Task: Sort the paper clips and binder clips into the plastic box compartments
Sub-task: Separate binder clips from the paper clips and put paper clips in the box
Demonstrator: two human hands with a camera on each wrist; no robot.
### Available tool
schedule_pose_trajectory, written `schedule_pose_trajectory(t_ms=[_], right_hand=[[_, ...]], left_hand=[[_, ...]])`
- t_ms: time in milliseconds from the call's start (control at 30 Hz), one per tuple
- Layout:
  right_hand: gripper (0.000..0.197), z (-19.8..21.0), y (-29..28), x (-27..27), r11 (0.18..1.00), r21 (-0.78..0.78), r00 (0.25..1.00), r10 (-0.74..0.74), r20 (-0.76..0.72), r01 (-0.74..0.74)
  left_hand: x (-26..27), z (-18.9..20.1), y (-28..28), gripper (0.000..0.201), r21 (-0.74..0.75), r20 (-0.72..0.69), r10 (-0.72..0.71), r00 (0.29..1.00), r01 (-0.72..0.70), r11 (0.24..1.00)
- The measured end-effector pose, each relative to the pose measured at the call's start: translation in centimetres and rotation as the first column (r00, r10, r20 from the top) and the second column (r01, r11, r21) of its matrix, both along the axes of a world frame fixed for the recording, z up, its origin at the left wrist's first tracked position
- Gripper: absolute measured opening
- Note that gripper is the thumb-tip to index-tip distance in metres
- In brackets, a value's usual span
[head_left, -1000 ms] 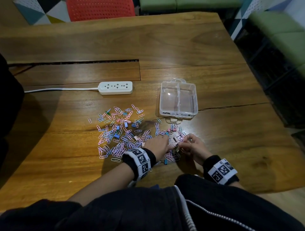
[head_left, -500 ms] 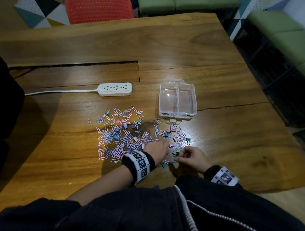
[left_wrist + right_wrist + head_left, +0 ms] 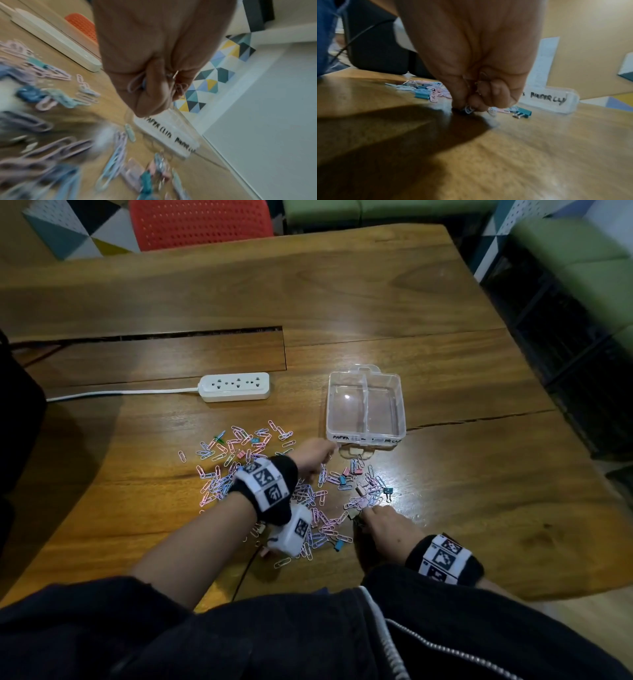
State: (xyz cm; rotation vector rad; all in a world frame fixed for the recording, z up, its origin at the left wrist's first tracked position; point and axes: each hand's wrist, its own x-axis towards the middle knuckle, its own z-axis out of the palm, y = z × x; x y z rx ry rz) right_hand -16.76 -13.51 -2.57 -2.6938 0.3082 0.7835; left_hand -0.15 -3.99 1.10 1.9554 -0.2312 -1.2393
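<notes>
Paper clips (image 3: pixel 236 474): thin coated wire in pink, lilac and blue, scattered in a loose heap on the table (image 3: pixel 445 508) in front of the box. Judged very light, springy and slick; they snag on one another, so they are best taken by a fingertip pinch on a loop, or a few scooped together.

Binder clips (image 3: pixel 388 491): small folded-metal bodies with wire handles, teal, pink and blue, mixed through the same heap, most towards its right side. Judged stiffer and a little heavier; take hold across the body or by the handles.

Box (image 3: pixel 399 405): clear plastic, lid off, two compartments split by a central wall, near wall lettered by hand. Both compartments appear to hold nothing so far. It stands just beyond the heap.

Left hand (image 3: pixel 313 455): fingers curled round a few paper clips, whose loops show between the fingers in the left wrist view; raised close to the box's near left corner, not yet over a compartment.

Right hand (image 3: pixel 385 525): down at the near right edge of the heap, fingers bunched, pinching a small clip against the table; something metallic seems tucked in the palm, kind unclear.

Power strip (image 3: pixel 234 386): white, lying left of the box, apart from the clips.

Progress: judged to be at the first drops.
</notes>
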Motion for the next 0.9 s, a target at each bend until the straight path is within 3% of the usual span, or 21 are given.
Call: schedule_pose_trajectory(t_ms=[67,167,300,500,633,733,833,900], right_hand=[[0.040,0.1,-0.3,0.0,1.000,0.005,0.999,0.019,-0.037,-0.019],[0.021,1.6,-1.1,0.4,0.989,0.139,0.998,-0.035,-0.049,0.042],[0.012,5.3,-3.0,4.0,0.934,0.330,0.987,-0.156,0.023,0.140],[0.008,6.8,-5.6,11.7,0.871,0.400,0.920,-0.365,0.139,0.285],[0.027,6.2,-6.0,15.1,0.863,0.340,0.879,-0.447,0.166,0.375],[0.003,5.1,-5.9,16.2,0.817,0.375,0.837,-0.523,0.160,0.438],[0.027,4.6,-5.7,16.1,0.783,0.459,0.838,-0.529,0.134,0.420],[0.032,4.6,-5.5,15.3,0.761,0.521,0.836,-0.528,0.150,0.387]], left_hand=[[1.4,0.8,-1.5,0.031,-0.034,-0.047,0.101,0.994,-0.103,0.994],[2.9,2.0,-4.0,0.018,-0.099,-0.063,0.211,0.975,-0.217,0.971],[4.4,2.6,-6.5,0.011,-0.152,-0.048,0.283,0.958,-0.287,0.946],[4.3,2.7,-7.3,0.022,-0.177,-0.075,0.298,0.952,-0.307,0.935],[3.6,2.8,-5.7,0.037,-0.164,0.199,0.206,0.958,-0.174,0.971],[2.9,2.2,-3.3,0.025,-0.049,0.389,0.102,0.916,-0.090,0.995],[1.4,1.3,-1.4,0.025,0.125,0.458,-0.144,0.877,0.097,0.987],[0.6,0.3,-0.8,0.040,0.263,0.489,-0.401,0.774,0.308,0.914]])
